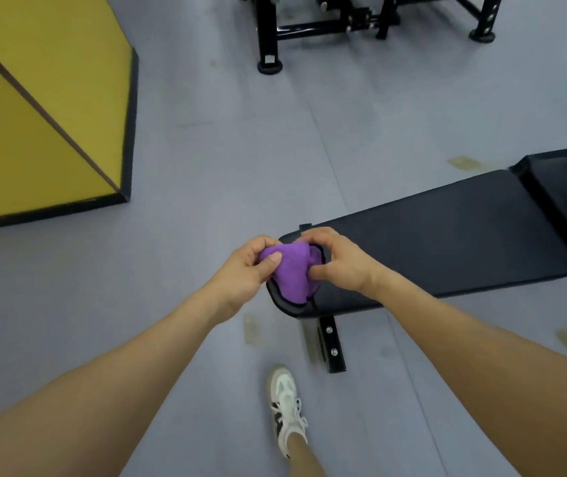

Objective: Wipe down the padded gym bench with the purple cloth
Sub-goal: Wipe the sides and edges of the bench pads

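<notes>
Both hands pinch the bunched purple cloth between them, left hand and right hand on either side, over the padded bench's near end

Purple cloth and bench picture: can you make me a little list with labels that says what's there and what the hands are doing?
cloth: purple cloth, bunched up over the near end of the bench
bench: black padded bench, runs off to the right
left hand: left hand grips the cloth
right hand: right hand grips the cloth
wiping: cloth not spread out yet
floor: grey floor
nearby: yellow mat, white shoe
</notes>
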